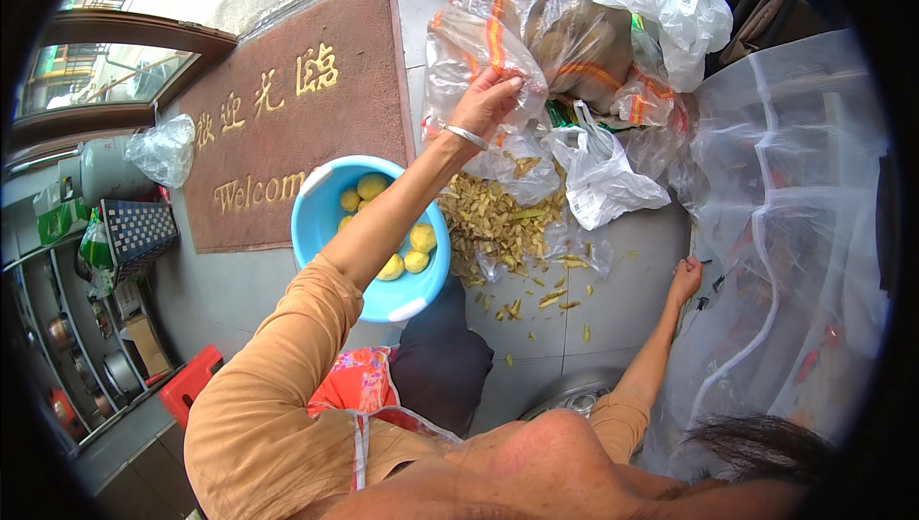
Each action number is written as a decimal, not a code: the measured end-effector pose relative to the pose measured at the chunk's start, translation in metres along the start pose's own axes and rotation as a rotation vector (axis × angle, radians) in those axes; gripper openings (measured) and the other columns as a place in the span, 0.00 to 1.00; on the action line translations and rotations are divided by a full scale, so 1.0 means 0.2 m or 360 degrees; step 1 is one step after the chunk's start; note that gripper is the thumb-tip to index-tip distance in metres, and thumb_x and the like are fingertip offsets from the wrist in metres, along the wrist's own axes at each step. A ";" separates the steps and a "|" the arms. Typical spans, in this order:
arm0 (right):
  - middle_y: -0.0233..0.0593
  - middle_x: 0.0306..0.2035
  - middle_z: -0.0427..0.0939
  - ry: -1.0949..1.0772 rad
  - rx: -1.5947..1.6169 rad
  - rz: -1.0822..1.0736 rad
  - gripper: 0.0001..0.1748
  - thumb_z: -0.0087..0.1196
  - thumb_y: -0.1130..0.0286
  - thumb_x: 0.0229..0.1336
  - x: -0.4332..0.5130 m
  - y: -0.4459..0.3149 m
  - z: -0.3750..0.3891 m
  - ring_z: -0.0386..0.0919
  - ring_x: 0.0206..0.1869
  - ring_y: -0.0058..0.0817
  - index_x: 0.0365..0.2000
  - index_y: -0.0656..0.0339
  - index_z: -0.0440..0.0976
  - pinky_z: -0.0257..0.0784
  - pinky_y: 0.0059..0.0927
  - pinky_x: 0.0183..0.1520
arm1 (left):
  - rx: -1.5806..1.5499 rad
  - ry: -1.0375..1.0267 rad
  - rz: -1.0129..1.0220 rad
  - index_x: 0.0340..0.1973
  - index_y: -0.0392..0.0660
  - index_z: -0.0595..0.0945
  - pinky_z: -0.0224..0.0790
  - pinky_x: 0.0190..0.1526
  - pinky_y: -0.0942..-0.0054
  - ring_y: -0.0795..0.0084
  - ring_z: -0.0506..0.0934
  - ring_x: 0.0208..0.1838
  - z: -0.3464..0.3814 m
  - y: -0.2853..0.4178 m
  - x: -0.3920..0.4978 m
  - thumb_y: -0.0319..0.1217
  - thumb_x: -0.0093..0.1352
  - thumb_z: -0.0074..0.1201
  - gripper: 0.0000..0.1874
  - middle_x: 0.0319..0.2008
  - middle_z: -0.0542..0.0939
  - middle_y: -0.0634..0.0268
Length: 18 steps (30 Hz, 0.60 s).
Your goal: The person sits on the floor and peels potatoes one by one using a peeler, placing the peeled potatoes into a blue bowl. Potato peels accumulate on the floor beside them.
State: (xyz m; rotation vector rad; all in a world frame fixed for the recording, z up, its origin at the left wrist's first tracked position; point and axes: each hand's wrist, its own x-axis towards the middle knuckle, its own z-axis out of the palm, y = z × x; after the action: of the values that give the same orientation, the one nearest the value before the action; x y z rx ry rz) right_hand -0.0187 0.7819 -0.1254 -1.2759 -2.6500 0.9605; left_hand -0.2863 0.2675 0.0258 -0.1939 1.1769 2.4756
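Observation:
My left hand [491, 105], with a silver bangle at its wrist, pinches the edge of a large clear plastic bag [517, 24] with orange and yellow stripes. Brown, rounded produce, apparently potatoes, shows through the bag. Off to the right, my right hand [688, 280] is curled beside a white mesh curtain [797, 233]; a small dark object [706, 261] sticks out from its fingers, too small to identify. Under my left forearm stands a light-blue plastic basin [300, 233] holding several peeled yellow potatoes [422, 238], partly hidden by the arm. Peelings [502, 222] are heaped below the striped bag.
A white plastic bag [603, 175] lies against the peelings, and another [671, 10] sits higher up. Loose peel strips dot the grey tiles [524, 333]. A brown doormat [287, 103] lies beyond the basin. At left are a red stool [190, 383], a checked basket [138, 236] and a shelf rack [86, 347].

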 end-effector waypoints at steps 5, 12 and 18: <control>0.33 0.36 0.70 -0.0209 0.1049 0.0049 0.20 0.50 0.82 0.55 -0.49 -0.32 0.08 0.72 0.36 0.20 0.50 0.68 0.67 0.73 0.23 0.45 | -0.0022 0.0112 -0.0230 0.48 0.42 0.74 0.65 0.49 0.79 0.82 0.72 0.44 0.24 -0.12 -0.47 0.32 0.70 0.52 0.13 0.41 0.75 0.72; 0.31 0.33 0.70 -0.0609 0.1464 0.0383 0.16 0.50 0.81 0.57 -1.21 -0.88 0.15 0.73 0.34 0.18 0.47 0.67 0.70 0.73 0.22 0.41 | 0.0234 -0.0393 -0.0669 0.52 0.40 0.73 0.62 0.55 0.77 0.82 0.71 0.51 0.31 0.17 -1.27 0.33 0.72 0.49 0.16 0.45 0.76 0.70; 0.23 0.23 0.71 -0.0929 0.1179 0.0349 0.08 0.54 0.75 0.58 -1.30 -1.08 0.28 0.69 0.28 0.13 0.39 0.63 0.74 0.67 0.16 0.30 | 0.0147 -0.0121 -0.0214 0.49 0.35 0.76 0.64 0.59 0.67 0.68 0.75 0.55 0.21 0.27 -0.78 0.24 0.66 0.49 0.16 0.51 0.78 0.58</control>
State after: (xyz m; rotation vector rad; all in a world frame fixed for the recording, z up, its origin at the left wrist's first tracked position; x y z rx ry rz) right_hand -0.0141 0.4648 0.0039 -1.2125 -2.0579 2.3522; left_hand -0.1646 0.2235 0.1363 -0.1472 1.2023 2.2871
